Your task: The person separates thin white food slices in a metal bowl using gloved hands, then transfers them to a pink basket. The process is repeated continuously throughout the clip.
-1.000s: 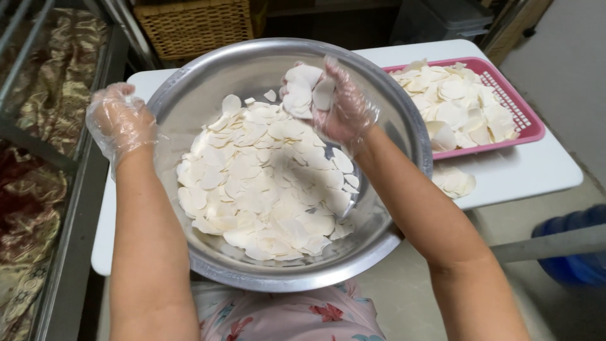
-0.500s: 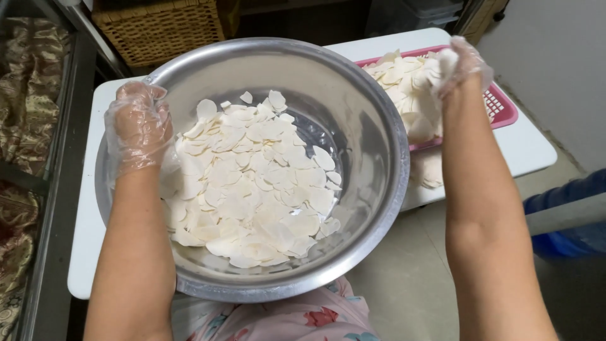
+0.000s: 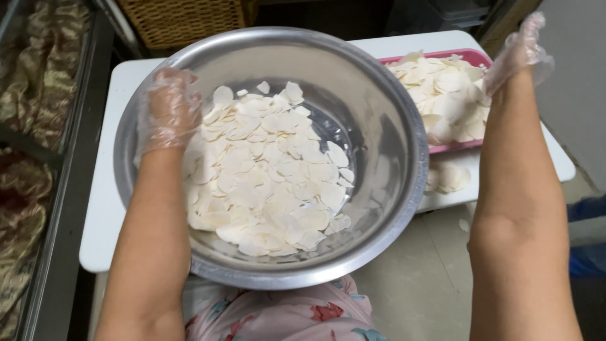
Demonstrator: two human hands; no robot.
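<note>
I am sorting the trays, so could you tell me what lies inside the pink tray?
The pink tray holds a heap of pale thin slices. The right hand covers its far corner, and the heap hides its floor.

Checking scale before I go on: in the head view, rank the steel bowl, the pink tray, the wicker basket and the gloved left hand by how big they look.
1. Steel bowl, largest by far, though nearest the camera.
2. Pink tray, partly hidden.
3. Wicker basket, cropped by the frame edge, so its rank against the tray is unsure.
4. Left hand, smallest.
</note>
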